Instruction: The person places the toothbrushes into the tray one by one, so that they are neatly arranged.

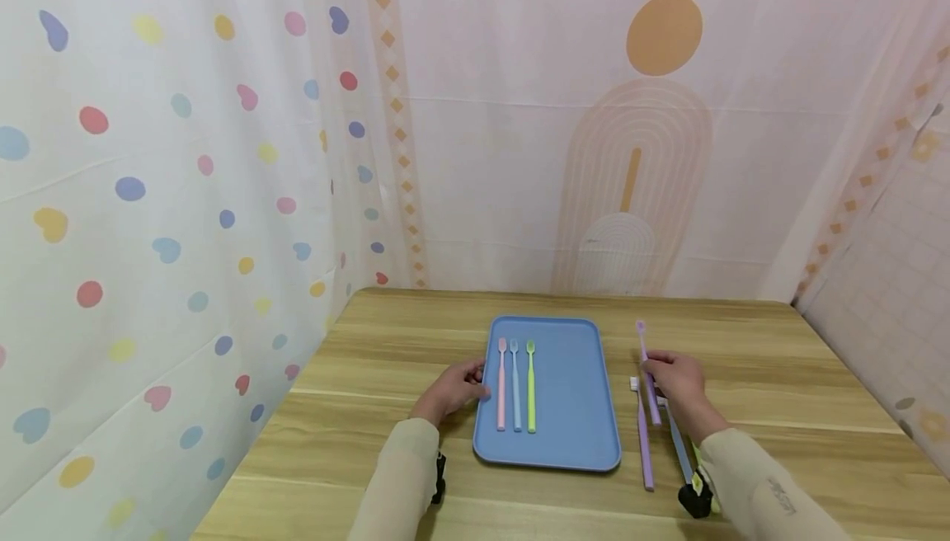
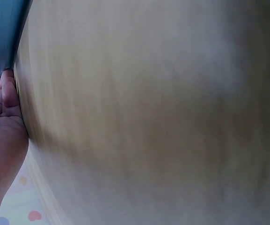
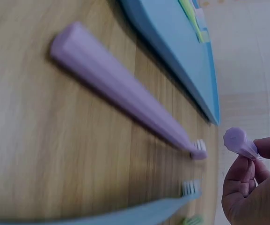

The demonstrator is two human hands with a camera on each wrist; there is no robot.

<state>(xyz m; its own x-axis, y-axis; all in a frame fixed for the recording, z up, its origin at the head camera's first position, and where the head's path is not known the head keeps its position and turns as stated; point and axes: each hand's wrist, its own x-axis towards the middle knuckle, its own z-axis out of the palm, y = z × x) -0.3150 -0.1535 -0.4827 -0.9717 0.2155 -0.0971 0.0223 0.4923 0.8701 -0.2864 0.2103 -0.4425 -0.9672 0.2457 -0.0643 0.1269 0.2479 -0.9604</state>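
Note:
My right hand point(image 1: 679, 380) pinches a purple toothbrush point(image 1: 644, 347) between thumb and fingers, its bristle end pointing to the back; the right wrist view shows its handle end point(image 3: 236, 139) raised off the table. A second purple toothbrush point(image 1: 644, 450) lies on the table beside the tray. Next to it is a blue toothbrush point(image 1: 679, 446), and a green toothbrush point(image 3: 193, 220) is mostly hidden by the right arm. My left hand point(image 1: 454, 388) holds the left rim of the blue tray point(image 1: 575, 392), in which pink point(image 1: 500, 392), light blue point(image 1: 516, 392) and green point(image 1: 531, 392) toothbrushes lie side by side.
The wooden table point(image 1: 334, 442) reaches back to a patterned curtain point(image 1: 490, 153), with a dotted curtain point(image 1: 185, 236) at the left. Dark wrist straps show on both forearms; the right one point(image 1: 695, 498) overlaps the loose toothbrushes in the head view.

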